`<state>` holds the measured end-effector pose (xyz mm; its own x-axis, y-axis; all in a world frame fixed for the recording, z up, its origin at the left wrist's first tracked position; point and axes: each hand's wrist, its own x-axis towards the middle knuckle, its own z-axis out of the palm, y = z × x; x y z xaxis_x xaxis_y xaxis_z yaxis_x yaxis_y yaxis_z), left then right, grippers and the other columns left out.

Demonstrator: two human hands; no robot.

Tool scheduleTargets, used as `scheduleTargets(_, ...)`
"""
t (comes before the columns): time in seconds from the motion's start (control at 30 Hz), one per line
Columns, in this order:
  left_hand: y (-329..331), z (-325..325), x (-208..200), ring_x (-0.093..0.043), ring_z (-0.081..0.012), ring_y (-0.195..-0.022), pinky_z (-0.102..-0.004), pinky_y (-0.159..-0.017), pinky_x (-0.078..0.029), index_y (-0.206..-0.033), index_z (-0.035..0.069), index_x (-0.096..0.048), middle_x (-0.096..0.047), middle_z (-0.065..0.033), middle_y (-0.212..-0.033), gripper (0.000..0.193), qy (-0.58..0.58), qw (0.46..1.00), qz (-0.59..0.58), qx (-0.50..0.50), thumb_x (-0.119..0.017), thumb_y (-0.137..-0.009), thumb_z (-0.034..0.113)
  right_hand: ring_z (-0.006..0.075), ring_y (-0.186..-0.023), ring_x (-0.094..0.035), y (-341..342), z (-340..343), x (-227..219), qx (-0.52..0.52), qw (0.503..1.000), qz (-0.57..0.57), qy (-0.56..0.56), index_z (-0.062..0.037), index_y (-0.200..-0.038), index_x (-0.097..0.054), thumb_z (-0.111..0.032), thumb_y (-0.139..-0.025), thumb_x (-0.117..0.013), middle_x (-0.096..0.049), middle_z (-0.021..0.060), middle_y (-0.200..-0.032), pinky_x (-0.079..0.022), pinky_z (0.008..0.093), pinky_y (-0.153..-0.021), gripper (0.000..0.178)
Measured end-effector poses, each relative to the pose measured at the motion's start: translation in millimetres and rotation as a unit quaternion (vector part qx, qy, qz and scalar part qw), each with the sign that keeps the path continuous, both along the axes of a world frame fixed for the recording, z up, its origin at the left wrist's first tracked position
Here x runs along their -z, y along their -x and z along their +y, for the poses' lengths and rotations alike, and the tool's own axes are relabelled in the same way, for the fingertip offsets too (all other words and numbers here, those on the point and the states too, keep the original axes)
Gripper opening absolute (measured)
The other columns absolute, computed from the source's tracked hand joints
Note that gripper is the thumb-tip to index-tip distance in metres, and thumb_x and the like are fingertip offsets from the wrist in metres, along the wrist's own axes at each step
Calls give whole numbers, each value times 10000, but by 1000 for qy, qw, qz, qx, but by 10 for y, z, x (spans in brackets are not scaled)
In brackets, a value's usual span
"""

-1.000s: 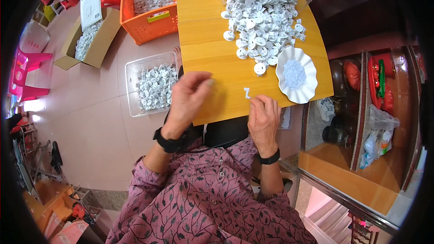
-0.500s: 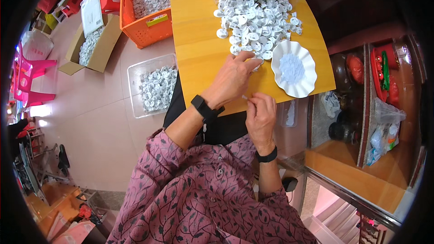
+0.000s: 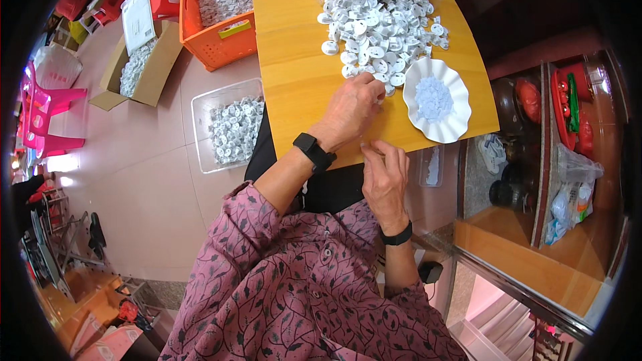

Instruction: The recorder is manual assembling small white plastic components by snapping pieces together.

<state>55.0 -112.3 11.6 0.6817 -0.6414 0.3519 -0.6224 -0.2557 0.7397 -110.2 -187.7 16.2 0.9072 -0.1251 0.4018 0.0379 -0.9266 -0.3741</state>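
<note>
A heap of small white round plastic parts (image 3: 374, 20) spreads over the far half of the yellow wooden table (image 3: 287, 73). At the near edge of the heap, my left hand (image 3: 349, 110) has its fingers curled together around a white plastic part, mostly hidden by the fingers. Just right of it and nearer to me, over the table's front edge, my right hand (image 3: 386, 174) pinches a tiny pale piece between thumb and forefinger, too small to make out. To the right, a white scalloped dish (image 3: 457, 124) holds many tiny pale bluish pieces (image 3: 433, 99).
Left of the table, a clear plastic bin (image 3: 200, 140) of white parts stands on the tiled floor, with an orange crate (image 3: 217, 43) and an open cardboard box (image 3: 157, 70) beyond. A wooden shelf unit (image 3: 495, 227) with bags and jars stands at right.
My left hand has drawn its fingers in from the edge of the heap and curled them closed. My right hand has stayed nearly in place, still pinching.
</note>
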Motion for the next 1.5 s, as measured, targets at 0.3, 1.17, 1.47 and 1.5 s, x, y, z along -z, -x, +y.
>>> scheduleTargets(0.3, 28, 3, -10, -614, -382, -873, -435, -762, -498, -994, 6, -641, -612, -194, -904, 206, 12, 999, 36, -23, -695, -801, 51, 309, -955, -597, 0, -35, 25, 13, 996, -22, -82, -9, -968, -671, -14, -857, -654, -631, 113, -1017, -457, 421, -836, 113)
scheduleTargets(1.17, 114, 339, -77, -614, -365, -780, -432, -673, -487, -849, 12, -614, -608, -162, -831, 240, -37, 998, 44, -30, -791, -726, 119, 143, -631, -619, 38, 32, 83, 233, 883, 51, -404, 32, -900, -584, -52, -839, -762, -640, 103, -799, -509, 292, -587, 206)
scheduleTargets(1.47, 256, 577, -56, -601, -105, -646, -240, -574, -474, -982, 23, -674, -652, -34, -837, 171, 126, 917, 379, -21, -716, -916, 174, 111, -655, -595, 122, -12, 185, 210, 879, 25, -427, 53, -1050, -621, -28, -921, -645, -632, 72, -832, -491, 280, -583, 155)
scheduleTargets(1.5, 272, 614, -89, -601, -105, -646, -240, -574, -474, -982, 23, -674, -652, -34, -837, 171, 125, 917, 379, -23, -716, -916, 174, 111, -655, -595, 139, -33, 189, 209, 879, 26, -428, 53, -1050, -621, -28, -921, -645, -632, 72, -832, -491, 280, -583, 155)
